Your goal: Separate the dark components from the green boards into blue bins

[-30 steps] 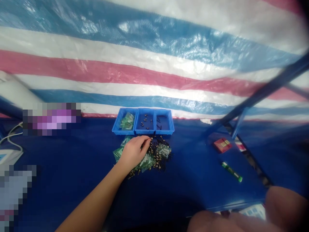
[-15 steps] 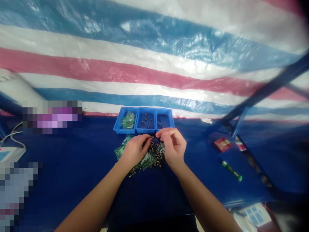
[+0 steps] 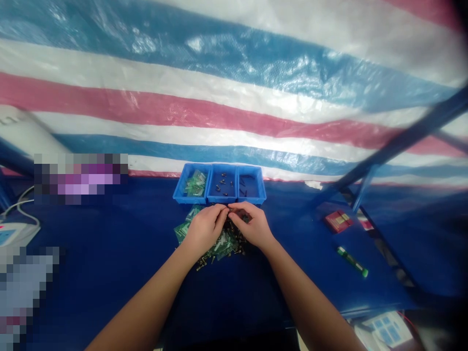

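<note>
Over a heap of small parts, my left hand point(image 3: 206, 225) and my right hand point(image 3: 253, 223) meet with their fingertips together. Both are pinched closed; whatever sits between the fingers is too small and covered to name. Beneath them lie green packets point(image 3: 224, 245), apparently clear-topped, mixed with small brass-coloured, screw-like pieces point(image 3: 201, 263). Just beyond the hands stand three joined blue trays. The left tray point(image 3: 190, 199) holds green packets, the middle tray point(image 3: 221, 199) a few brass-coloured pieces, and the right tray point(image 3: 252, 199) thin dark pieces.
A red box point(image 3: 338, 221) and a green tube point(image 3: 352, 262) lie on the blue table point(image 3: 120, 273) to the right. Blue metal bars point(image 3: 398, 139) slant up there. A striped sheet point(image 3: 234, 112) hangs behind. At the left edge is a white device point(image 3: 16, 234) with a cable.
My right hand has come left and slightly down, from above the pile's right side, to meet my left hand's fingertips. My left hand has hardly moved.
</note>
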Motion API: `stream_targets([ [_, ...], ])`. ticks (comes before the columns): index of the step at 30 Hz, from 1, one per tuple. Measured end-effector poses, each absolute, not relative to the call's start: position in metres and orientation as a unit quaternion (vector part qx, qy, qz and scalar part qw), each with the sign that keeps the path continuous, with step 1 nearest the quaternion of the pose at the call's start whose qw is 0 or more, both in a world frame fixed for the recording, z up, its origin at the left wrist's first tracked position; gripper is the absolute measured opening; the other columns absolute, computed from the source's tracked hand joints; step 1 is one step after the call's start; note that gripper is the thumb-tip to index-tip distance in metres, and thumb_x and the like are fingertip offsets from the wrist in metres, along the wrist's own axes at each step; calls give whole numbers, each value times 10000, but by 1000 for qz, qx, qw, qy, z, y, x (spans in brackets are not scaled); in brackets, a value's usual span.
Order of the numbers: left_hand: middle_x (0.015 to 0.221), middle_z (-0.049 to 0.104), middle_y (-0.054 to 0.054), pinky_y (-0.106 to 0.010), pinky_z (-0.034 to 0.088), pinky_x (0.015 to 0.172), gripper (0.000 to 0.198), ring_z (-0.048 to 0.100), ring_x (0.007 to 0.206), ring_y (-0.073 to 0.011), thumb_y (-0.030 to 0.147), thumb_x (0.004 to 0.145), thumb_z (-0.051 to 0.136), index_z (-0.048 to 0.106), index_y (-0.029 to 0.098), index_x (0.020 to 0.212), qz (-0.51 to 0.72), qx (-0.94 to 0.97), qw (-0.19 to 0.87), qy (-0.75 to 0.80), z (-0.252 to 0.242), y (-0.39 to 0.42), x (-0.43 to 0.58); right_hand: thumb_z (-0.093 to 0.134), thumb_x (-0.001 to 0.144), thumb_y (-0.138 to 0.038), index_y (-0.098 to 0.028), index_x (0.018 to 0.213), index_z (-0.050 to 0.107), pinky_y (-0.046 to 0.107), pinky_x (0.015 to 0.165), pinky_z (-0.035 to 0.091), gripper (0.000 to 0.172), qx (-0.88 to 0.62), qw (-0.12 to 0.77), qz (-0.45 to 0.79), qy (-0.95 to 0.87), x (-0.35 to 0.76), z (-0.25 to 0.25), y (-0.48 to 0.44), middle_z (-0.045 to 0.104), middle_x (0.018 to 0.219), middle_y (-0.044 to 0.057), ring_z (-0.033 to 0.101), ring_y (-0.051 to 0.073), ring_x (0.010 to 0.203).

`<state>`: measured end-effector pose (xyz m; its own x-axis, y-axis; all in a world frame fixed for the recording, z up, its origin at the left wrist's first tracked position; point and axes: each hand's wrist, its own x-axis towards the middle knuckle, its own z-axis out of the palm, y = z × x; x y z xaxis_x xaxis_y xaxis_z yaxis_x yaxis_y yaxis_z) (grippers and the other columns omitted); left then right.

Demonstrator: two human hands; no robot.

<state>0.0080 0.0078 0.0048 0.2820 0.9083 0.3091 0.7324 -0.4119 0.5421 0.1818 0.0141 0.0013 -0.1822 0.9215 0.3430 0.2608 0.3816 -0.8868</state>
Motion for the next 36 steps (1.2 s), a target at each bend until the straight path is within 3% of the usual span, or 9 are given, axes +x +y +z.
stream_targets([
  [7, 1015, 717, -44, -283, 524, 717, 292, 679, 857, -192, 381, 976, 438, 614, 223, 1147, 328, 778, 120, 523, 0, 8, 9, 611, 861, -305, -228, 1026, 708, 320, 779, 564, 207, -445, 495, 385, -640, 181, -2, 17, 717, 993, 61, 682, 193, 848],
  [18, 1007, 728, -21, -264, 521, 740, 214, 687, 841, -167, 329, 957, 507, 647, 239, 1091, 379, 773, 79, 503, -8, 10, 7, 634, 847, -317, -230, 982, 722, 325, 786, 566, 184, -446, 490, 373, -649, 182, 2, 15, 722, 950, 58, 679, 198, 843],
  [27, 916, 715, -18, -268, 504, 686, 228, 676, 784, -177, 357, 982, 432, 611, 228, 1038, 335, 771, 123, 527, -1, 8, 7, 647, 842, -328, -222, 1038, 707, 320, 783, 576, 231, -455, 481, 384, -644, 179, 0, 14, 732, 970, 54, 689, 196, 834],
  [33, 966, 716, -35, -269, 514, 670, 269, 682, 801, -181, 383, 978, 430, 579, 231, 1144, 334, 768, 125, 532, -2, 7, 8, 619, 866, -349, -227, 1002, 721, 333, 787, 579, 208, -470, 474, 383, -639, 180, 1, 14, 739, 970, 57, 696, 208, 845],
  [36, 991, 714, -40, -263, 523, 692, 245, 683, 842, -183, 371, 970, 450, 604, 230, 1098, 339, 772, 125, 522, -2, 7, 9, 623, 864, -356, -220, 1010, 720, 332, 778, 587, 223, -471, 478, 401, -624, 180, -1, 15, 741, 979, 64, 703, 211, 840],
])
